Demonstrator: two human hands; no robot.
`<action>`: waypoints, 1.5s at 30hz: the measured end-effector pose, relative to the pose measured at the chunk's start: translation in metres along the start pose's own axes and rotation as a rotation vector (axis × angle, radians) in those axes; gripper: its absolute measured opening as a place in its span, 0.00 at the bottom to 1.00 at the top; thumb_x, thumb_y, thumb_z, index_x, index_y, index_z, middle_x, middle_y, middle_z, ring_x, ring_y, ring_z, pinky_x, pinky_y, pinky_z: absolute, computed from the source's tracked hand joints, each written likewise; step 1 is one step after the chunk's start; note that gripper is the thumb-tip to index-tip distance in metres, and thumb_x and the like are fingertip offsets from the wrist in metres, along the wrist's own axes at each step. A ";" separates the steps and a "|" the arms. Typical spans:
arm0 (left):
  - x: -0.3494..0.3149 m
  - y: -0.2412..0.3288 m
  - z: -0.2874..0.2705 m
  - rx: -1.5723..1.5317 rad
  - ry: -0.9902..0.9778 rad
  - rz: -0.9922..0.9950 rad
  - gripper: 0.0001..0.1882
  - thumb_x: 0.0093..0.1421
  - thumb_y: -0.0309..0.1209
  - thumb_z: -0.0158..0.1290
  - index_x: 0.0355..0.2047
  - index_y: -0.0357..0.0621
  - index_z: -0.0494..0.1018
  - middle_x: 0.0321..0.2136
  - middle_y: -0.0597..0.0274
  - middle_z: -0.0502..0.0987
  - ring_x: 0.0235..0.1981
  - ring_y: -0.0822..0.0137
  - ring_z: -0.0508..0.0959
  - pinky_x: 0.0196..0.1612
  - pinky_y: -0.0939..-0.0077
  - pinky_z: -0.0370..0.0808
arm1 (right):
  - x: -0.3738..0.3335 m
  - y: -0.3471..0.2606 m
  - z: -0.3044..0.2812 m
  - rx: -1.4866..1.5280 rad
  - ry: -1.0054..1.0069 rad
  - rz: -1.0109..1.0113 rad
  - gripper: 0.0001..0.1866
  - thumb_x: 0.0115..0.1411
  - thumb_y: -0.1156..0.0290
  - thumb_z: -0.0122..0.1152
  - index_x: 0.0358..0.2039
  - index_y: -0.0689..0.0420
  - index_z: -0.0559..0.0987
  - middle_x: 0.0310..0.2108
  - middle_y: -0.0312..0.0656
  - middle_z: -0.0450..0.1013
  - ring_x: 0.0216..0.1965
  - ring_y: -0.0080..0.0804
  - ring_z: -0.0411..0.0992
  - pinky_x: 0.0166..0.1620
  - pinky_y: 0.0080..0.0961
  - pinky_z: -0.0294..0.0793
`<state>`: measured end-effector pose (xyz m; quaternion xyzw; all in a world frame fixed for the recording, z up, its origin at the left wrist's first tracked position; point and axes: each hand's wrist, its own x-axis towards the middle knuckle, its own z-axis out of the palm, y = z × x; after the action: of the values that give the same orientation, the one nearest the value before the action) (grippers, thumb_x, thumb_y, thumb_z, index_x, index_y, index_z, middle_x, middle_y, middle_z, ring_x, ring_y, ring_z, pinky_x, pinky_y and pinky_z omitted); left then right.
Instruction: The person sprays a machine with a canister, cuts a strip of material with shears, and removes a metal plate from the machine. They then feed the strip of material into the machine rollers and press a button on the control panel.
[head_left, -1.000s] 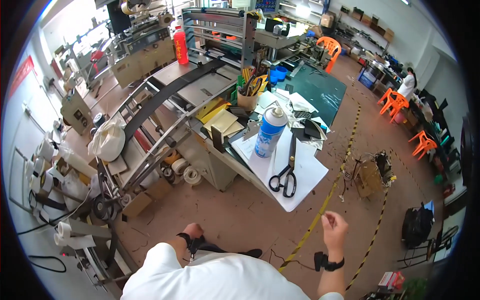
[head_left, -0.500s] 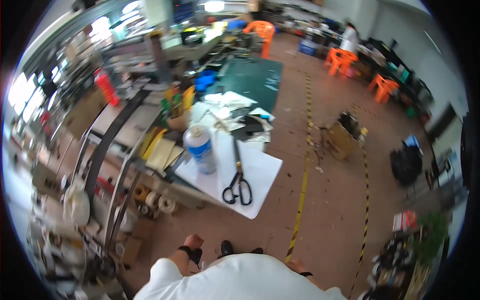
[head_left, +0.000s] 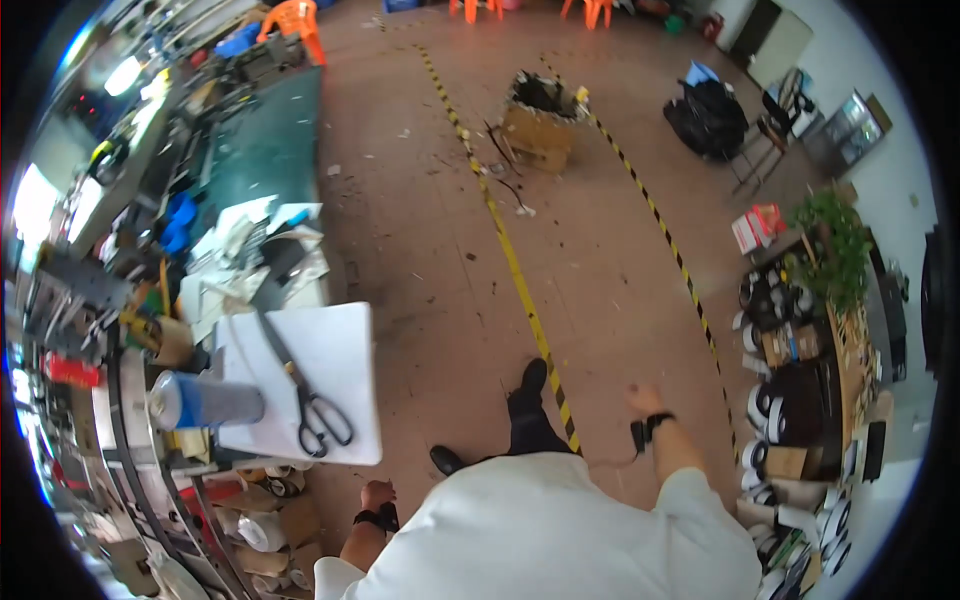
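My left hand [head_left: 378, 494] hangs low beside the workbench, with a black band on its wrist. Its loosely bent fingers hold nothing that I can see. Out over the floor on the right is my right hand [head_left: 646, 401], fingers partly spread and empty; a black band with a small box circles that wrist. Neither hand touches anything. Closest to the left hand, on the bench corner, black-handled scissors [head_left: 297, 385] lie on white sheets [head_left: 345, 350]. A blue-and-white spray can [head_left: 215, 400] stands beside them.
A green-topped table [head_left: 270, 140] runs along the left. Yellow-and-black tape [head_left: 520, 275] marks the floor. Ahead are a cardboard box [head_left: 540, 135] and a black bag [head_left: 706, 118]. At right, shelves hold several rolls [head_left: 757, 410] below a green plant [head_left: 835, 250].
My view has swung right, so the bench, scissors and can now sit further left. My feet are in a stride, and my right arm has swung forward.
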<state>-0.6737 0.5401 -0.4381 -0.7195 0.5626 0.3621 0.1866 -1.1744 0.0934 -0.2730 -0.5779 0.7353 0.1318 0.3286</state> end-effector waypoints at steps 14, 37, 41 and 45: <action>0.082 0.172 -0.219 -1.072 0.003 -0.477 0.13 0.62 0.34 0.51 0.34 0.34 0.72 0.26 0.56 0.79 0.24 0.67 0.79 0.27 0.75 0.74 | 0.222 0.028 -0.198 0.320 0.271 -0.313 0.19 0.53 0.59 0.61 0.36 0.62 0.81 0.32 0.50 0.78 0.36 0.40 0.77 0.41 0.30 0.74; 0.351 0.162 -0.624 -0.529 0.758 -0.019 0.18 0.56 0.42 0.54 0.36 0.38 0.76 0.33 0.47 0.79 0.36 0.50 0.79 0.41 0.64 0.74 | 0.127 0.116 -0.263 0.399 0.094 -0.071 0.14 0.60 0.66 0.58 0.39 0.65 0.77 0.23 0.33 0.71 0.23 0.17 0.67 0.27 0.14 0.66; 0.386 0.139 -0.616 -0.889 0.610 -0.061 0.18 0.57 0.41 0.54 0.36 0.37 0.77 0.30 0.53 0.80 0.32 0.61 0.80 0.39 0.70 0.74 | 0.163 0.061 -0.280 0.465 0.072 0.002 0.12 0.59 0.66 0.58 0.36 0.64 0.78 0.22 0.34 0.72 0.21 0.18 0.69 0.26 0.14 0.68; 0.410 0.109 -0.610 -1.167 0.600 -0.104 0.17 0.57 0.40 0.54 0.34 0.35 0.77 0.27 0.58 0.79 0.29 0.69 0.78 0.36 0.73 0.74 | 0.218 0.010 -0.317 0.393 -0.060 -0.025 0.12 0.58 0.66 0.58 0.35 0.63 0.78 0.22 0.34 0.72 0.21 0.19 0.70 0.25 0.15 0.70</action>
<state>-0.5440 -0.1815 -0.3151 -0.7985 0.2659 0.3819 -0.3820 -1.3142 -0.2520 -0.1757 -0.5077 0.7294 -0.0011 0.4584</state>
